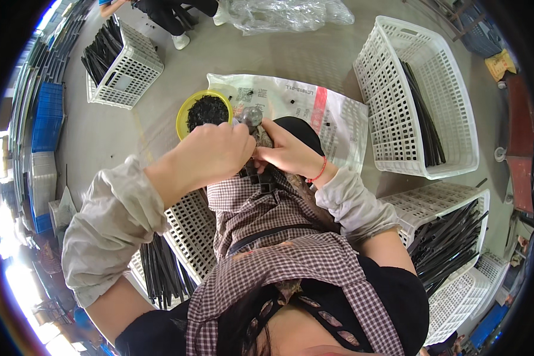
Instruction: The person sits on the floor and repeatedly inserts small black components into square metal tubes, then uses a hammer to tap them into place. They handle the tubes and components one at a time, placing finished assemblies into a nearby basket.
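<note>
While the left hand (210,151) grips a small hammer (252,115), the right hand (288,155) pinches black square tubes (260,177) — just beside a yellow bowl (187,110) of black bits.

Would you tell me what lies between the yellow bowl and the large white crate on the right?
In the head view, a white printed plastic bag lies on the floor between yellow bowl and crate.

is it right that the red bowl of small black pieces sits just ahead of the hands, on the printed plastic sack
Not quite: the bowl is yellow, not red. The head view shows it holding small black pieces, just ahead of the left hand and right hand, at the printed plastic sack's edge.
</note>
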The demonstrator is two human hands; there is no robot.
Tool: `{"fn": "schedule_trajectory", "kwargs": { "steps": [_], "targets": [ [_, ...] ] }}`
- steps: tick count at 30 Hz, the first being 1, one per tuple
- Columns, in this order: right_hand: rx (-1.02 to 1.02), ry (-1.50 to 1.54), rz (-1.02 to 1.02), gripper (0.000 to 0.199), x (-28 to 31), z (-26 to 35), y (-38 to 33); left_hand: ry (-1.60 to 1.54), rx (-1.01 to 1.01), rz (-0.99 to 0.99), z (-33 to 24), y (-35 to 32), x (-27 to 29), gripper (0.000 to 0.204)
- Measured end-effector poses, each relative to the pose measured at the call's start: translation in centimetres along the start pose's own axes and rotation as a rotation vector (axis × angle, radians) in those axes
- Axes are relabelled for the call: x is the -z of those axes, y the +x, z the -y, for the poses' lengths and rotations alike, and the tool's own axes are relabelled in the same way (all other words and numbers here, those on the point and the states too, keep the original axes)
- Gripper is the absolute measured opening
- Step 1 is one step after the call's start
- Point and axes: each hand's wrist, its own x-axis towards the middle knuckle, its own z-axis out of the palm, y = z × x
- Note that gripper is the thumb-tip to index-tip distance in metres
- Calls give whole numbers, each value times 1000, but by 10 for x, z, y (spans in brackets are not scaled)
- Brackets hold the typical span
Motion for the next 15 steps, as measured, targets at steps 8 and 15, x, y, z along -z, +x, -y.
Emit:
{"fn": "schedule_trajectory", "kwargs": {
  "steps": [8,15],
  "targets": [
    [-49,-39,-62,31,3,10,-9,-583,568,-327,35,-13,11,21],
    [83,-454,-266,30,17,44,-41,-1259,710,-350,15,-39,-41,25]
  ]
}}
